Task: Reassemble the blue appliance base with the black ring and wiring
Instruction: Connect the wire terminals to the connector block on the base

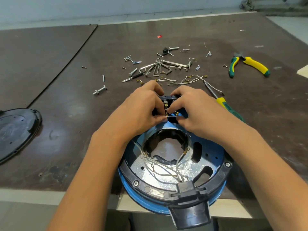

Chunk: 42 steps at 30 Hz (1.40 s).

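Dark brown scuffed board tabletop (216, 30), with a pale grey edge strip (30, 195) along its near side. Second dark brown board (33, 52) butts against it at left, a thin seam between them. Pale bluish-white wall (100, 7) behind. Pale grey floor (25, 217) below the near edge. Soft, diffuse glare on the tabletop.

Counted on worktop (66, 100): one blue base (215, 152), one black ring (129, 174), one black cover (18, 130), one pliers (248, 64), one screwdriver (223, 104), one hex-key bunch (160, 67). Screws (133, 61) and wires (188, 80): too many to count.

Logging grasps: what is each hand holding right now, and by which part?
Both hands pinch one white wire over the far end of the blue base: left hand at its left end, right hand at its right end.
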Motion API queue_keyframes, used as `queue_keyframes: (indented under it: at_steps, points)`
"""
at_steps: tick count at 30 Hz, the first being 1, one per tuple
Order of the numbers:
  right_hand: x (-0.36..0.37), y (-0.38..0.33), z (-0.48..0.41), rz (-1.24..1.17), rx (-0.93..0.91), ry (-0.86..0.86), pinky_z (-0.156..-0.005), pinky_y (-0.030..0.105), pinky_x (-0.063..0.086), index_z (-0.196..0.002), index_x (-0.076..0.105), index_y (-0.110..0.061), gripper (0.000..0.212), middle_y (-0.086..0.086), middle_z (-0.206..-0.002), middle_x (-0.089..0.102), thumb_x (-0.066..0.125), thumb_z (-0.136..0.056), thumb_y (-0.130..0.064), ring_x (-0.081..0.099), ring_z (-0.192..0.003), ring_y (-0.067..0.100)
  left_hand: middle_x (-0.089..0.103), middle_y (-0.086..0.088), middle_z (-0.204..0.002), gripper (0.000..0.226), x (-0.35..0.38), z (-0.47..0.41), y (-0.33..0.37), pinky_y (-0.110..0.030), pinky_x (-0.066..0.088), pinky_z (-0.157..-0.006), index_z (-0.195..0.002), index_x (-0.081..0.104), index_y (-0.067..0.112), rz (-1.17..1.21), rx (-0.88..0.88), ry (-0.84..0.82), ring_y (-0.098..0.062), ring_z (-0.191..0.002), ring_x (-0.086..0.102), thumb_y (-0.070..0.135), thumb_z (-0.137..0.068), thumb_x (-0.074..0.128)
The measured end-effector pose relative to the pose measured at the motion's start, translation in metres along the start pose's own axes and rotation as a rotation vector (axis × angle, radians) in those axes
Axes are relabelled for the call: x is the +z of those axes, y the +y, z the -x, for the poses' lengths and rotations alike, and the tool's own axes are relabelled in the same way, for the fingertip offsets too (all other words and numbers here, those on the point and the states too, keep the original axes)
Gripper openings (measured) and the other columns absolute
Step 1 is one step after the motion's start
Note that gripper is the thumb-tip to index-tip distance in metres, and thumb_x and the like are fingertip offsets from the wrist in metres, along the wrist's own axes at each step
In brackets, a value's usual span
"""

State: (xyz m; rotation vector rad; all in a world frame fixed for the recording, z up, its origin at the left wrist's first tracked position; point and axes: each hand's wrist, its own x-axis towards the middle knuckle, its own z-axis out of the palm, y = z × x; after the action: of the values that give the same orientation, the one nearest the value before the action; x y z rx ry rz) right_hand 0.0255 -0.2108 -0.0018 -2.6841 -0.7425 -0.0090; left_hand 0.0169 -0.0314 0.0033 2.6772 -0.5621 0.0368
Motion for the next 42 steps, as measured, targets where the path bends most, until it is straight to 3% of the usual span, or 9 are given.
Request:
queue_keyframes:
  at_steps: [9, 21, 27, 31, 35, 39, 42]
  points:
    - [-0.0031, 0.0011, -0.0017, -0.036, 0.005, -0.034, -0.093, 0.044, 0.049, -0.108, 0.075, -0.037, 0.033, -0.007, -0.13, 0.051, 0.073, -0.081, -0.018, 0.053, -0.114, 0.021, 0.053, -0.001, -0.122, 0.008, -0.0003, 0.0, -0.004, -0.041, 0.054, -0.085, -0.081, 0.081, 0.024, 0.011, 0.059, 0.004, -0.017, -0.101, 0.058, 0.017, -0.078, 0.081]
    - [-0.0041, -0.0002, -0.0006, -0.017, 0.011, -0.06, -0.085, 0.04, 0.05, -0.108, 0.072, -0.044, 0.033, -0.006, -0.133, 0.048, 0.07, -0.085, -0.02, 0.055, -0.112, 0.025, 0.054, 0.003, -0.121, 0.011, 0.0004, -0.0025, -0.0023, -0.042, 0.053, -0.086, -0.082, 0.08, 0.029, 0.005, 0.018, -0.024, -0.017, -0.106, 0.056, 0.034, -0.073, 0.085]
    - [-0.0019, -0.0018, -0.0022, 0.02, 0.012, -0.027, -0.091, 0.044, 0.052, -0.109, 0.074, -0.033, 0.027, -0.002, -0.132, 0.052, 0.07, -0.086, -0.019, 0.055, -0.113, 0.027, 0.054, 0.002, -0.119, 0.005, 0.0012, -0.0025, -0.0036, -0.043, 0.053, -0.083, -0.079, 0.079, 0.028, 0.001, 0.026, -0.006, -0.016, -0.103, 0.056, 0.033, -0.078, 0.082]
    - [-0.0017, -0.0023, -0.0038, -0.024, 0.04, 0.005, -0.088, 0.042, 0.055, -0.1, 0.071, -0.032, 0.018, 0.0, -0.118, 0.062, 0.075, -0.084, -0.023, 0.061, -0.103, 0.025, 0.055, 0.001, -0.119, 0.007, 0.0011, -0.0027, -0.0041, -0.042, 0.052, -0.082, -0.079, 0.079, 0.027, -0.001, 0.031, 0.0, -0.015, -0.102, 0.056, 0.034, -0.079, 0.08]
    - [-0.0011, -0.0014, -0.0016, -0.09, 0.055, 0.059, -0.084, 0.041, 0.053, -0.09, 0.053, -0.036, 0.03, -0.002, -0.105, 0.06, 0.077, -0.081, -0.021, 0.058, -0.095, 0.021, 0.055, 0.001, -0.121, 0.01, 0.001, -0.003, -0.0042, -0.043, 0.051, -0.085, -0.081, 0.079, 0.025, -0.016, 0.034, 0.0, -0.014, -0.103, 0.054, 0.035, -0.08, 0.079]
    - [0.0013, -0.0003, -0.001, -0.115, 0.055, 0.092, -0.076, 0.038, 0.052, -0.101, 0.05, -0.029, 0.035, -0.004, -0.097, 0.059, 0.077, -0.08, -0.018, 0.059, -0.091, 0.022, 0.056, 0.0, -0.12, 0.012, 0.0013, -0.0033, -0.002, -0.043, 0.051, -0.085, -0.081, 0.079, 0.022, -0.044, 0.036, 0.005, -0.014, -0.103, 0.056, 0.034, -0.08, 0.079]
    - [0.0024, -0.0014, -0.0004, -0.129, 0.058, 0.094, -0.082, 0.041, 0.054, -0.12, 0.046, -0.025, 0.051, 0.001, -0.111, 0.062, 0.077, -0.08, -0.017, 0.061, -0.099, 0.025, 0.058, 0.001, -0.12, 0.012, 0.001, -0.0027, -0.0012, -0.042, 0.052, -0.085, -0.079, 0.079, 0.021, -0.046, 0.032, 0.023, -0.013, -0.104, 0.057, 0.033, -0.079, 0.08]
